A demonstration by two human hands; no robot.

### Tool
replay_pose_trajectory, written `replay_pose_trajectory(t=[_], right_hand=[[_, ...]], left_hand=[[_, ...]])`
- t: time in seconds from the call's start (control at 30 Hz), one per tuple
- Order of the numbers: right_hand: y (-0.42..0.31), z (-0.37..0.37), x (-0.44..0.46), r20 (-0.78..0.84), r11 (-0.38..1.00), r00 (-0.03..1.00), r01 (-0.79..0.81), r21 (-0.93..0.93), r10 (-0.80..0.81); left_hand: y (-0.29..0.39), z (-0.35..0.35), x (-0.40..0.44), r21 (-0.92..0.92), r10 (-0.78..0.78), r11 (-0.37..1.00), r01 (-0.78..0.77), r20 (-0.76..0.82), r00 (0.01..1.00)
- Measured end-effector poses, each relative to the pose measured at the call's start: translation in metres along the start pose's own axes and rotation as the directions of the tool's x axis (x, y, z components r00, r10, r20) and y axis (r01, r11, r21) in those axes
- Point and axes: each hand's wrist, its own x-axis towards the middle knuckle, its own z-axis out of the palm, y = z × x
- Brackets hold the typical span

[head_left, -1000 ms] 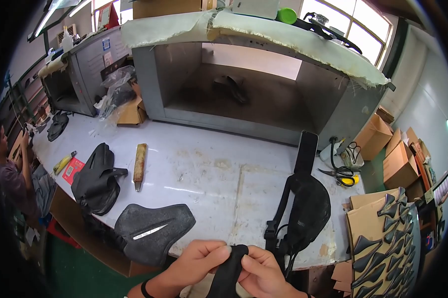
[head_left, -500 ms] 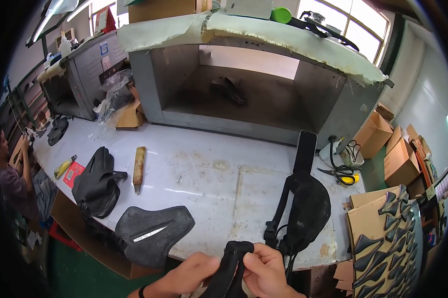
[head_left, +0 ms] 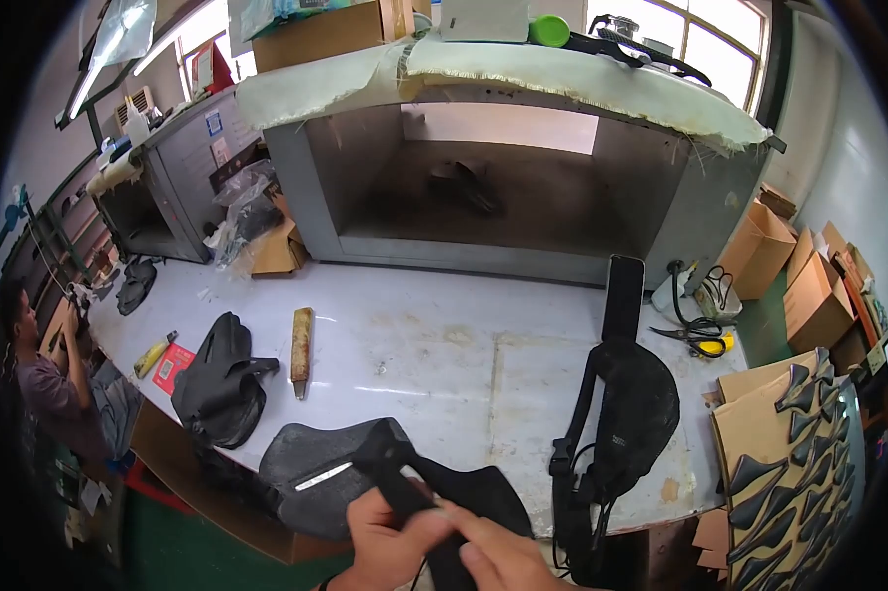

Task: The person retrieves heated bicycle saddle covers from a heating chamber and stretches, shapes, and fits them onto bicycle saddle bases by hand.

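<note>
A limp black saddle cover (head_left: 390,473) is held up near the table's front edge, its narrow end raised and a wide flap spread to the right. My left hand (head_left: 390,542) grips it from the left with the fingers closed. My right hand (head_left: 498,554) pinches it from the right, thumb and fingers pressed on the strip. Behind the cover lies a grey saddle-shaped pad (head_left: 306,443) with a white slot, partly hidden by the cover. The lower part of the cover runs out of view.
A black waist bag (head_left: 631,414) and a phone (head_left: 623,295) lie right, near scissors (head_left: 700,335). A worn-handled tool (head_left: 301,350) and black covers (head_left: 222,379) are left. A metal box (head_left: 483,246) stands behind. Saddle pieces cover a board (head_left: 734,424). A person (head_left: 55,384) sits left.
Both hands have moved the cover left and turned it; its wide flap now spreads out and overlaps the grey pad. The camera view has shifted slightly, so the scene sits farther right.
</note>
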Motion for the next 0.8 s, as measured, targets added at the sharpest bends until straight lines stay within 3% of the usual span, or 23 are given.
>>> replay_pose_trajectory(t=[0.03,0.1,0.17,0.23,0.3,0.33,0.37,0.4,0.43,0.47,0.5,0.53,0.57,0.63,0.67,0.7,0.77,0.8], right_hand=[[-0.001,-0.002,0.004,-0.005,0.993,1.0,-0.022,0.118,0.022],[0.001,-0.008,0.002,0.087,0.934,0.99,-0.137,0.329,0.114],[0.002,-0.011,-0.002,0.126,0.915,0.982,-0.18,0.363,0.143],[-0.001,-0.014,-0.002,0.172,0.895,0.971,-0.221,0.388,0.166],[-0.011,-0.02,0.003,0.332,0.809,0.876,-0.461,0.364,0.35],[-0.011,-0.019,0.004,0.325,0.809,0.878,-0.46,0.366,0.352],[-0.009,-0.018,0.004,0.223,0.875,0.952,-0.283,0.392,0.209],[-0.007,-0.017,0.004,0.117,0.913,0.992,-0.098,0.396,0.056],[-0.005,-0.02,0.005,0.108,0.913,0.992,-0.103,0.394,0.065],[-0.003,-0.023,0.007,0.061,0.965,0.998,-0.024,0.262,0.008],[-0.003,-0.027,0.008,0.027,0.992,0.998,0.052,0.119,-0.055],[-0.003,-0.031,0.008,0.02,0.997,0.999,0.03,0.073,-0.032],[-0.006,-0.035,0.009,0.015,0.997,1.0,0.027,0.07,-0.028],[-0.017,-0.044,0.014,0.06,0.999,0.998,-0.018,0.045,0.015],[-0.02,-0.042,0.016,0.003,0.967,0.997,-0.074,0.245,0.076],[-0.017,-0.043,0.016,0.003,0.966,0.997,-0.079,0.245,0.081],[-0.012,-0.045,0.019,0.09,0.999,0.996,-0.014,0.046,0.009],[-0.016,-0.047,0.022,0.088,0.999,0.996,-0.015,0.047,0.01]], left_hand=[[0.015,0.012,0.001,0.007,-0.004,1.0,0.004,0.001,1.0],[0.016,-0.001,0.002,0.239,0.0,0.971,-0.02,0.083,0.997],[0.003,-0.008,0.01,0.347,0.181,0.923,-0.166,-0.011,0.983],[-0.011,-0.024,0.012,0.35,0.159,0.926,-0.142,-0.022,0.987],[-0.021,-0.027,0.01,0.266,0.207,0.951,-0.159,-0.164,0.964],[-0.024,-0.025,0.004,0.119,0.125,0.987,-0.104,-0.183,0.975],[-0.02,-0.016,0.001,0.117,0.117,0.988,-0.098,-0.176,0.977],[-0.013,-0.004,-0.005,-0.096,-0.05,0.995,0.039,-0.115,0.992],[-0.009,0.003,-0.007,-0.295,-0.202,0.937,0.186,-0.022,0.979],[-0.011,0.004,-0.011,-0.214,-0.265,0.935,0.284,0.114,0.958],[-0.012,0.014,-0.019,-0.222,-0.297,0.919,0.325,0.15,0.943],[-0.011,0.018,-0.025,-0.318,-0.392,0.837,0.445,0.218,0.894],[-0.014,0.019,-0.032,-0.399,-0.471,0.73,0.555,0.294,0.831],[-0.033,0.008,-0.055,-0.38,-0.562,0.566,0.732,0.472,0.679],[-0.027,0.011,-0.054,-0.336,-0.533,0.51,0.792,0.6,0.597],[-0.029,0.01,-0.056,-0.337,-0.534,0.506,0.794,0.6,0.595],[-0.034,0.007,-0.059,-0.263,-0.569,0.569,0.779,0.558,0.604],[-0.036,0.007,-0.06,-0.182,-0.489,0.753,0.633,0.489,0.722]])
